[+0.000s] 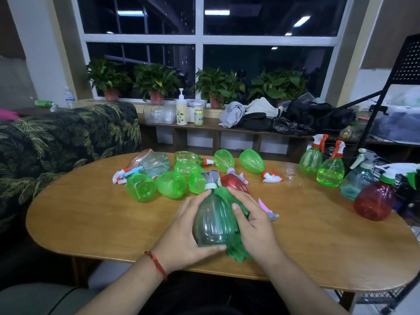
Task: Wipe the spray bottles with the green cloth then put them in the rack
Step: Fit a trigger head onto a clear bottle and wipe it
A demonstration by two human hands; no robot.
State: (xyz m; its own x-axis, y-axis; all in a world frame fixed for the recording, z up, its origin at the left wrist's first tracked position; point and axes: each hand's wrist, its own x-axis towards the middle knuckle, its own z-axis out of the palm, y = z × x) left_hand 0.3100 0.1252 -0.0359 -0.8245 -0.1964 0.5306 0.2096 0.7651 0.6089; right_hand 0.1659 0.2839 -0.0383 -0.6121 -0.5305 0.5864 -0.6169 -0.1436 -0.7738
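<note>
Above the table's (91, 219) bare near edge, the left hand (184, 235) cups the teal bottle (213, 221), the right hand (254, 226) curled, holding the green cloth (236, 251) against it.

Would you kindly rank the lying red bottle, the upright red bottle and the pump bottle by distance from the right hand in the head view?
1. Lying red bottle: just beyond the right hand.
2. Upright red bottle: standing off to the right.
3. Pump bottle: far back, left of centre.
</note>
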